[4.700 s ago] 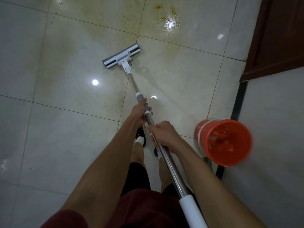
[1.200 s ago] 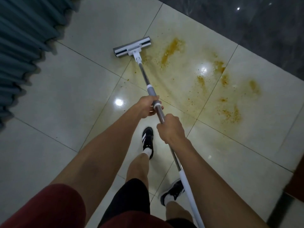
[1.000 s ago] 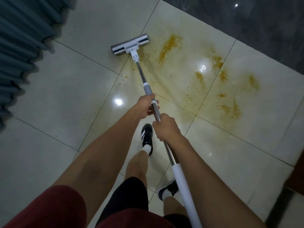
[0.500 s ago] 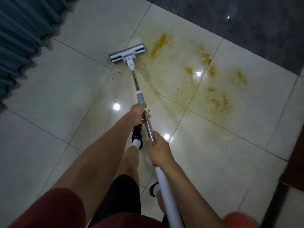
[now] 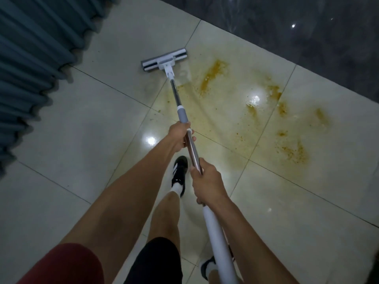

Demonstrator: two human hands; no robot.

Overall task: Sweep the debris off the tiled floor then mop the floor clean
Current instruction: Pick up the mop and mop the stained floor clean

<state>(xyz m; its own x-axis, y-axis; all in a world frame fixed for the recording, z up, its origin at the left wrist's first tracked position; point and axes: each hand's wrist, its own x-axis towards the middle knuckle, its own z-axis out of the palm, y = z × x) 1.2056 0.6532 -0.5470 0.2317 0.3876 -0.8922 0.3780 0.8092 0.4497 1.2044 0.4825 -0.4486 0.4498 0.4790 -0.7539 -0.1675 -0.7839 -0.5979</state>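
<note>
Here both arms reach forward and down along the mop, whose long handle runs from the bottom edge of the view up to its flat head. The left hand is the farther one, fingers curled round the metal shaft just below the grey collar, with the forearm stretched nearly straight behind it. The right hand grips the shaft nearer the body, just above the white sleeve of the handle, knuckles up and wrist bent slightly inward. The mop head lies flat on the tiled floor, pale and glossy. Just to the right of the mop head, yellow-brown stains spread across the tiles, with more patches well beyond the shaft on that side. Left of the mop head hangs a pleated blue-grey curtain. Between the two hands, below the shaft, a black shoe with white stripes steps forward.
</note>
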